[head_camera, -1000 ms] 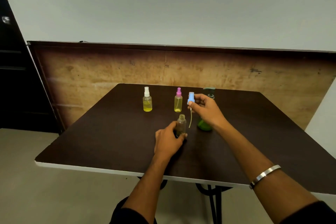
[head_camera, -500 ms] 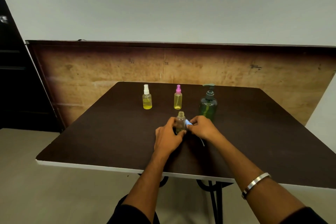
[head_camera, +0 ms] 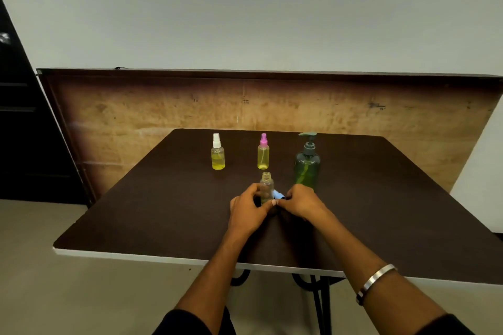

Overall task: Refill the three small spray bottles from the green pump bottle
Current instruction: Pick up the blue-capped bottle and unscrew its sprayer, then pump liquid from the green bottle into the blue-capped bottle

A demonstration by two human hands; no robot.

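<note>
An uncapped, nearly empty small spray bottle (head_camera: 266, 185) stands upright mid-table, and my left hand (head_camera: 249, 207) grips its lower body. Just to its right my right hand (head_camera: 300, 202) holds the blue spray cap (head_camera: 278, 194) low at the table surface; the cap's tube is hidden under the hand. Behind stand two capped bottles of yellow liquid: a white-capped bottle (head_camera: 217, 155) at the left and a pink-capped bottle (head_camera: 263, 153) in the middle. The green pump bottle (head_camera: 307, 164) stands upright right behind my right hand.
The dark square table (head_camera: 163, 212) has a white front edge close to me. A wooden board (head_camera: 136, 117) leans against the wall behind it. A dark cabinet (head_camera: 21, 130) stands at the far left.
My right hand has brought the blue cap down from above the open bottle to the table beside it. My left hand has kept its hold on the bottle.
</note>
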